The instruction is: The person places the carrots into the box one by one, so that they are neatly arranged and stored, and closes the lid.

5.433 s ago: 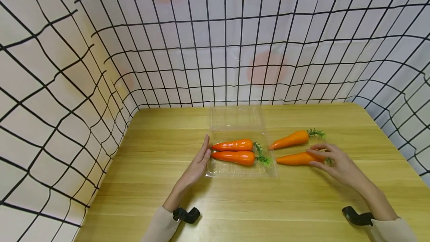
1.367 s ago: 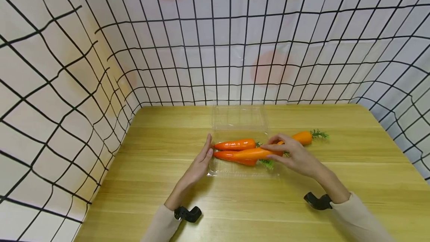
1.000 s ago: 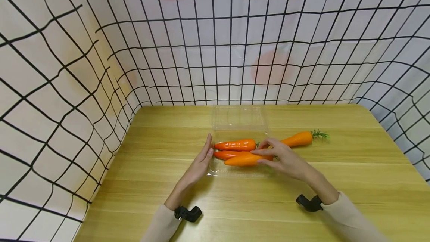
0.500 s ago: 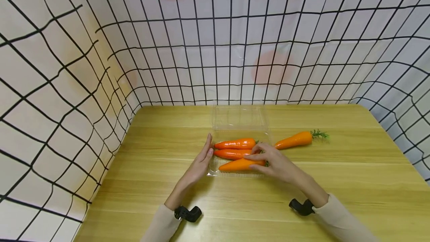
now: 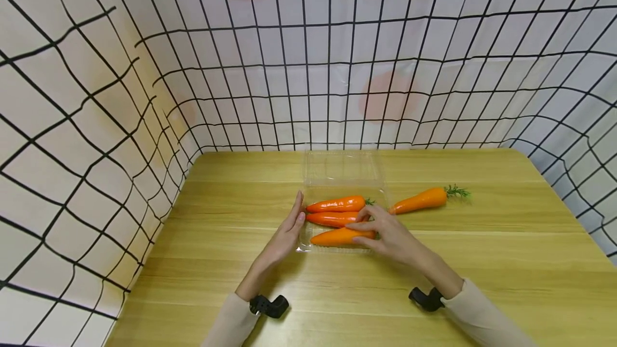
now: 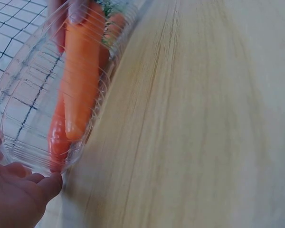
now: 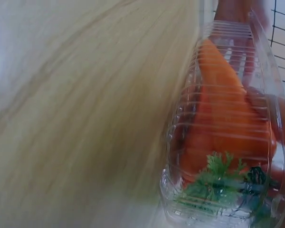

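Observation:
A clear plastic clamshell box (image 5: 343,167) lies with its lid folded back. Inside are two red-orange carrots, a back one (image 5: 336,204) and a middle one (image 5: 328,219), tips to the left. My right hand (image 5: 392,237) pinches the thick end of a lighter orange carrot (image 5: 332,238) between thumb and fingers, in the front part of the box. In the right wrist view, green leaves (image 7: 218,185) show through the box's wall. My left hand (image 5: 284,234) has straight fingers against the box's left end; its thumb (image 6: 51,185) touches the end wall.
Another orange carrot (image 5: 426,201) with a leafy green top lies on the wooden table (image 5: 231,186), right of the box, its tip by the box's edge. A white cloth with black grid lines (image 5: 337,68) rises behind the table and at both sides.
My right hand has taken the nearer carrot from the table, carried it left and lowered it into the box's front part. The two other carrots have shifted slightly back. My left hand stays put.

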Demonstrator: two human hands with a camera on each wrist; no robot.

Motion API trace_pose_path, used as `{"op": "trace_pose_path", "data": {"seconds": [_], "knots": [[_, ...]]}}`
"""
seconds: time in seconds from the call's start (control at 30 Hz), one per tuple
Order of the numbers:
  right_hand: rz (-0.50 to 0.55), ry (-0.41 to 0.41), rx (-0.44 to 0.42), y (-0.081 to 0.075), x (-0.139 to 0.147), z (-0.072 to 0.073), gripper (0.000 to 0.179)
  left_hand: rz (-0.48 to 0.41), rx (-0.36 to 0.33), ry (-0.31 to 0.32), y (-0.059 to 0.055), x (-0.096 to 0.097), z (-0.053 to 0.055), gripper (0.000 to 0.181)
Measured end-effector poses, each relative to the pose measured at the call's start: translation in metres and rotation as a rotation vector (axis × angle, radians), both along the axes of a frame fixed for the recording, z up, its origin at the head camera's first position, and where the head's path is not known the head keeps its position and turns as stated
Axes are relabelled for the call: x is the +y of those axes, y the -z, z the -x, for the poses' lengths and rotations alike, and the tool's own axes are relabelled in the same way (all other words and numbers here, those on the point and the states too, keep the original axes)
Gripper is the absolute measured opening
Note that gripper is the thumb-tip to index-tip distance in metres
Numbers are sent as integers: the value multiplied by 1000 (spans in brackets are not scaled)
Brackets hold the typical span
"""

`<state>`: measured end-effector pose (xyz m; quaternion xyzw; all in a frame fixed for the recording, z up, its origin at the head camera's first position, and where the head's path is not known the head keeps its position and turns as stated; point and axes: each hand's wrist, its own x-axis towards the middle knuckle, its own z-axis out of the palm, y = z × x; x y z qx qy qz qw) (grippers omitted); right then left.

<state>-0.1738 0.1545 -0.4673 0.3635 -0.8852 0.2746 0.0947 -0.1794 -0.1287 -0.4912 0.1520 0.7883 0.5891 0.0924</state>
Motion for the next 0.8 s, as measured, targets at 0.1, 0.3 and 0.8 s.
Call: {"op": "trace_pose_path", "data": {"seconds": [0.1, 0.3, 0.8], "knots": [[-7, 1, -21, 0, -3, 0, 32, 0, -2, 1, 0, 0, -1, 60], [-14, 1, -46, 1, -8, 0, 32, 10, -6, -8, 0, 0, 0, 60], [26, 29, -91, 2, -17, -2, 33, 14, -4, -12, 1, 1, 0, 60]]}}
